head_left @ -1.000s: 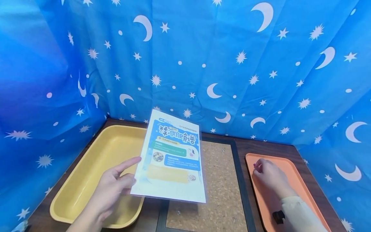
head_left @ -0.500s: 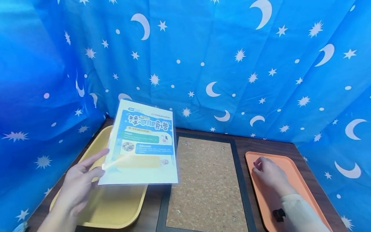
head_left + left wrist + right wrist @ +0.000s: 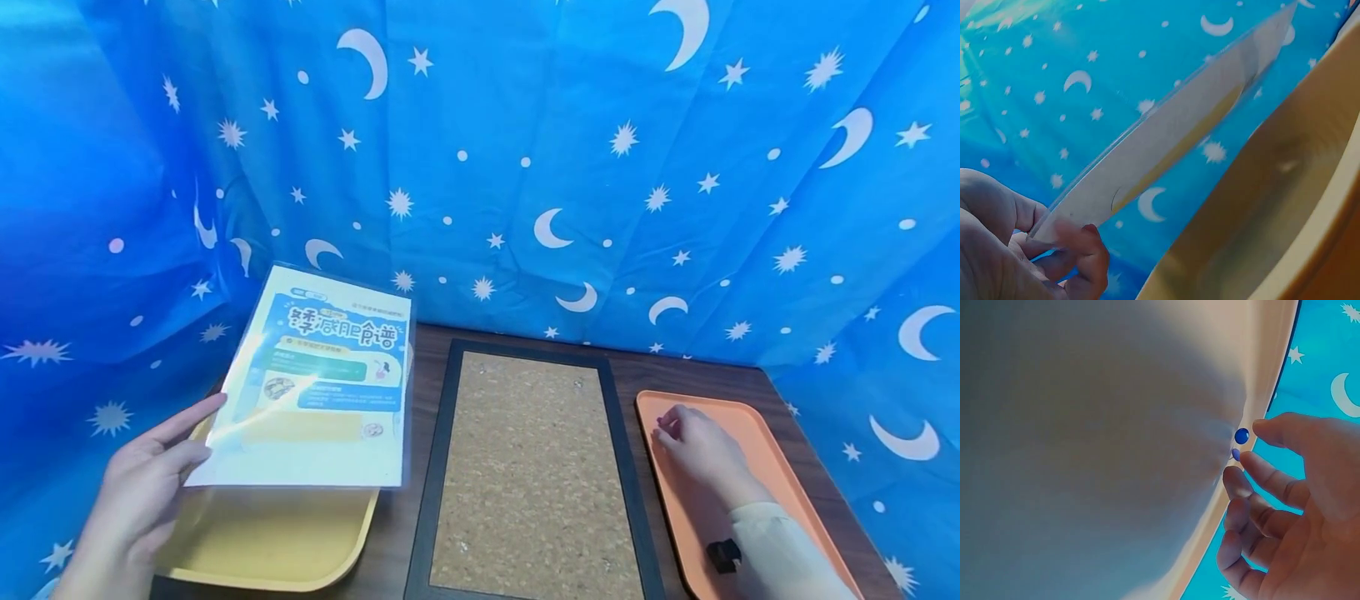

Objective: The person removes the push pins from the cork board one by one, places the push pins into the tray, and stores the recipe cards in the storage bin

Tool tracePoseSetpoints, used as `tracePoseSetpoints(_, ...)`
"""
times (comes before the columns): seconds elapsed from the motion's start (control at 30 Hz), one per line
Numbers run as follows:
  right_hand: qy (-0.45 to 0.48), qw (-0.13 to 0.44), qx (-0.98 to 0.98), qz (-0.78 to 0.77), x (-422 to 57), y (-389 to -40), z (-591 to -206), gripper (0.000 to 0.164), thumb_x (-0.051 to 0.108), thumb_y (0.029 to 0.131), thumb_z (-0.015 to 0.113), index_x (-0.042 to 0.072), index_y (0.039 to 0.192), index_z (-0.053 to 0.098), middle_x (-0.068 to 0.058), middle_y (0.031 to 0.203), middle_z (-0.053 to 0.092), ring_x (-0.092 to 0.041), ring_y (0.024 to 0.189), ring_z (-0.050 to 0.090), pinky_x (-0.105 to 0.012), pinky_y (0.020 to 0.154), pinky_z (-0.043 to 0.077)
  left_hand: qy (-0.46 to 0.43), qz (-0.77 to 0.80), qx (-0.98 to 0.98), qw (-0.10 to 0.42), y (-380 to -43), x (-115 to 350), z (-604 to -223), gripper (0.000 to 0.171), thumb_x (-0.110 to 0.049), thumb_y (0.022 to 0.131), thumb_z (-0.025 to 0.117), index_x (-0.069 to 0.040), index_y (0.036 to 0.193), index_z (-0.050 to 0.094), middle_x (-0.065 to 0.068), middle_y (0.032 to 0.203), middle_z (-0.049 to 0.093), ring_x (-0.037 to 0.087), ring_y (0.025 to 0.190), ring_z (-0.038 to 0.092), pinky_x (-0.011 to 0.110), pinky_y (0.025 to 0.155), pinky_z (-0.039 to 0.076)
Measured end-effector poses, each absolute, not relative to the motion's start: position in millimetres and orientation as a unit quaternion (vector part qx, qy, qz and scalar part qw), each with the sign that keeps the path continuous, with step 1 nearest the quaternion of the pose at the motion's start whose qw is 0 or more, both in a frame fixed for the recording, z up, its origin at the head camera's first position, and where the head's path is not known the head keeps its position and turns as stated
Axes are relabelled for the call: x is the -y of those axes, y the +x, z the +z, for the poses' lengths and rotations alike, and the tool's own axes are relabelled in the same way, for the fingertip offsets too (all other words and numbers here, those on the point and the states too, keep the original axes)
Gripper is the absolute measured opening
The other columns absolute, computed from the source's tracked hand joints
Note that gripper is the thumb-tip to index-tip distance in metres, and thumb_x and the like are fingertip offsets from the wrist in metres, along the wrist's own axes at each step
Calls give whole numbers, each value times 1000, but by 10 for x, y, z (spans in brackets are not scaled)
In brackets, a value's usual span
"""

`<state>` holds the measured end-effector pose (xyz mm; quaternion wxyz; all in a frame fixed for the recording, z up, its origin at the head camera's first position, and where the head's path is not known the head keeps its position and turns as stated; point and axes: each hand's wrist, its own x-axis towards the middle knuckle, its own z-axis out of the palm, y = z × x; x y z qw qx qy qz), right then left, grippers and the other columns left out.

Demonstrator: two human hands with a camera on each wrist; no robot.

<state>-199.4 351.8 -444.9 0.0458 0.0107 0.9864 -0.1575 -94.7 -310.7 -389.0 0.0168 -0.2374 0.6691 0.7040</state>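
My left hand (image 3: 138, 479) pinches the left edge of a printed laminated sheet (image 3: 318, 375), tilted above the yellow tray (image 3: 277, 542). The left wrist view shows the sheet (image 3: 1166, 131) nearly edge-on, with fingers and thumb on its corner. My right hand (image 3: 705, 458) is low over the left side of the orange tray (image 3: 765, 467), beside a tiny pinkish piece (image 3: 660, 422). Close up in the right wrist view, small blue round pieces (image 3: 1242, 435), looking like pushpin parts, lie just off the thumb and index tips. Those fingertips stay apart.
A black-framed cork board (image 3: 532, 467) lies between the trays, with several small clear pin-like bits near its corners. A small black object (image 3: 723, 556) sits in the orange tray by the right sleeve. Blue star-and-moon cloth (image 3: 480, 125) stands behind the dark wooden table (image 3: 427, 358).
My left hand has carried the laminated sheet leftward, off the cork board and over the yellow tray. My right hand has stayed almost in place.
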Motion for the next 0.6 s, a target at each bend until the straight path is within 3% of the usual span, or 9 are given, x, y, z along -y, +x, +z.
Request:
tracePoseSetpoints(0.13, 10, 43, -987, -155, -3529, -1985, -4437, 27, 28, 101, 64, 4, 111, 63, -8, 94, 67, -20, 78, 60, -35, 63, 51, -254, 707, -661, 0, -937, 3237, -3914, 60, -2, 102, 48, -30, 155, 46, -1, 175, 11, -8, 96, 64, 25, 74, 63)
tracePoseSetpoints(0.3, 5, 40, -987, -154, -3516, -1983, -4434, 26, 28, 101, 64, 3, 111, 64, -7, 92, 67, -19, 75, 58, -33, 61, 48, -285, 685, -671, -6, -944, 3321, -3930, 59, -6, 104, 46, -33, 157, 44, -4, 176, 7, -7, 85, 66, 26, 72, 63)
tracePoseSetpoints(0.33, 4, 40, -987, -155, -3512, -1984, -4436, 26, 27, 100, 64, 3, 111, 64, -7, 91, 66, -19, 75, 58, -33, 61, 48, -292, 676, -677, -5, -950, 3325, -3932, 59, -6, 104, 45, -33, 157, 43, -4, 176, 6, -4, 90, 66, 26, 72, 63)
tracePoseSetpoints(0.4, 6, 41, -987, -155, -3504, -1982, -4441, 26, 26, 100, 64, 3, 111, 64, -7, 91, 66, -19, 75, 58, -32, 61, 48, -304, 649, -698, -1, -964, 3329, -3934, 60, -6, 104, 45, -33, 158, 42, -3, 176, 4, 7, 117, 64, 25, 74, 63)
tracePoseSetpoints(0.47, 7, 41, -987, -155, -3498, -1984, -4447, 26, 26, 100, 64, 3, 112, 64, -7, 91, 66, -19, 75, 58, -32, 60, 48, -316, 619, -719, 6, -982, 3331, -3935, 60, -6, 104, 44, -33, 158, 42, -4, 176, 3, 20, 145, 45, 26, 79, 63)
tracePoseSetpoints(0.5, 8, 41, -987, -155, -3495, -1985, -4449, 26, 26, 100, 64, 3, 112, 64, -8, 91, 66, -19, 75, 58, -32, 60, 48, -321, 607, -726, 10, -989, 3332, -3933, 60, -6, 104, 44, -33, 158, 41, -5, 175, 2, 25, 155, 30, 30, 88, 62)
tracePoseSetpoints(0.53, 8, 40, -987, -154, -3492, -1986, -4452, 26, 26, 100, 64, 3, 112, 64, -8, 92, 66, -19, 75, 58, -33, 61, 48, -327, 595, -734, 13, -995, 3334, -3934, 60, -7, 104, 43, -33, 158, 41, -5, 175, 1, 29, 160, 16, 34, 96, 60)
tracePoseSetpoints(0.6, 7, 39, -987, -153, -3484, -1989, -4459, 26, 25, 100, 64, 3, 112, 64, -8, 92, 66, -19, 75, 58, -32, 61, 48, -338, 574, -746, 14, -1003, 3354, -3956, 60, -7, 104, 40, -33, 158, 40, -4, 175, 2, 32, 162, 4, 45, 112, 50)
